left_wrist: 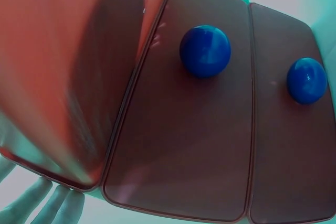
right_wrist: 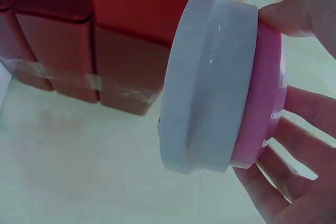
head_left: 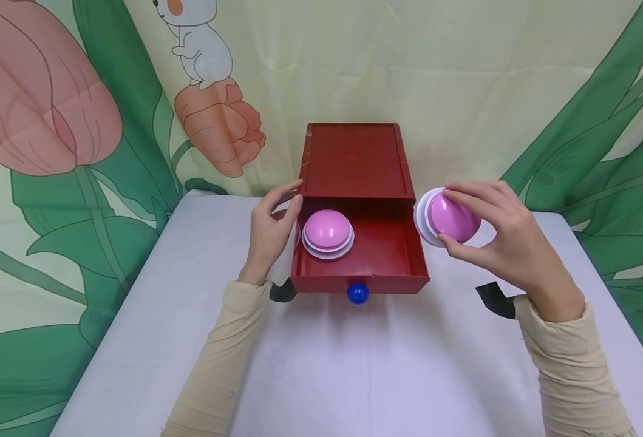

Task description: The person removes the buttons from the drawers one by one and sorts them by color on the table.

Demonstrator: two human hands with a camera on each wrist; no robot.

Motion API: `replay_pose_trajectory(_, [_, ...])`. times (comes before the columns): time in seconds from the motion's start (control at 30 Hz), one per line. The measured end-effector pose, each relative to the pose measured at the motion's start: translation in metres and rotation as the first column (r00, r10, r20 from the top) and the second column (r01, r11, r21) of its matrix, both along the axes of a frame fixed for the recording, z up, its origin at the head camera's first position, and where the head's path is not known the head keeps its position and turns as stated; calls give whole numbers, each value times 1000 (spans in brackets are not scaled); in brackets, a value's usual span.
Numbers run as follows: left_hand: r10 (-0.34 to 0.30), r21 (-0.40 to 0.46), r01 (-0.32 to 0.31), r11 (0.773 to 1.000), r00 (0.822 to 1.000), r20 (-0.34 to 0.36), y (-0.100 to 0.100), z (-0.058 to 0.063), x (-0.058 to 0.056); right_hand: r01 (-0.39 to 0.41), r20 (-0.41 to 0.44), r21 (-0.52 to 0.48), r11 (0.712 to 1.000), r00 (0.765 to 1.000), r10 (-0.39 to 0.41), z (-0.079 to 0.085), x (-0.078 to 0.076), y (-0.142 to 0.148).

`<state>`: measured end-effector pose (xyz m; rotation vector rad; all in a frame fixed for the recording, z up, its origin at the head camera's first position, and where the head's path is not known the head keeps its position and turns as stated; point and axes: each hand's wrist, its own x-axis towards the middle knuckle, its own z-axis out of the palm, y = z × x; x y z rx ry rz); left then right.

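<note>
My right hand [head_left: 509,233] grips a pink-domed white push button [head_left: 455,217], tilted on its side at the right of a red drawer cabinet [head_left: 356,159]. The right wrist view shows the thumb and fingers on the pink dome, with the white base [right_wrist: 207,82] facing the cabinet. A second push button [head_left: 328,233], alike in look, sits dome up at the left inside the pulled-out drawer [head_left: 387,258]. Beside the cabinet's left side is my left hand [head_left: 272,224], its fingertips at the edge and no object in its grasp.
A blue knob [head_left: 357,294] sticks out from the open drawer's front. Two more drawer fronts with blue knobs [left_wrist: 205,51] show in the left wrist view. The cabinet stands on a white-covered table [head_left: 321,376], before a curtain [head_left: 463,79] printed with plants and a small animal.
</note>
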<state>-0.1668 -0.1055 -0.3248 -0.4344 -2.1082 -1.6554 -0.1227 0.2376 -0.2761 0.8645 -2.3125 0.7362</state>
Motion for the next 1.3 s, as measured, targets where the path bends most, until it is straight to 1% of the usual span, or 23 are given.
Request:
replay_pose_trajectory(0.23, [5,-14,-5,1000,1000,16,0,-2,-1,25,20,20,999,999,-25,-6,-1,7])
replay_pose_trajectory(0.47, [4,-3,-4,1000,1000,12,-1,-2,-1,42,41,33,999,998,-43,-16,-5,12])
replay_pose_trajectory(0.67, [11,-10,-11,1000,1000,19,-2,-3,-1,73,105,47,996,991,-78,-27,-12,14])
replay_pose_trajectory(0.83, [13,-15,-13,1000,1000,21,-2,-1,0,81,150,57,995,985,-89,-37,-19,16])
replay_pose_trajectory(0.97, [10,-14,-10,1000,1000,22,-2,0,1,87,144,91,992,985,-100,-45,-24,16])
replay_pose_trajectory(1.1, [3,-2,-3,1000,1000,22,-2,0,0,81,125,111,991,988,-94,-53,-29,16])
replay_pose_trajectory(1.3, [-7,18,7,1000,1000,23,0,-2,-2,82,170,129,988,980,-103,-57,-32,16])
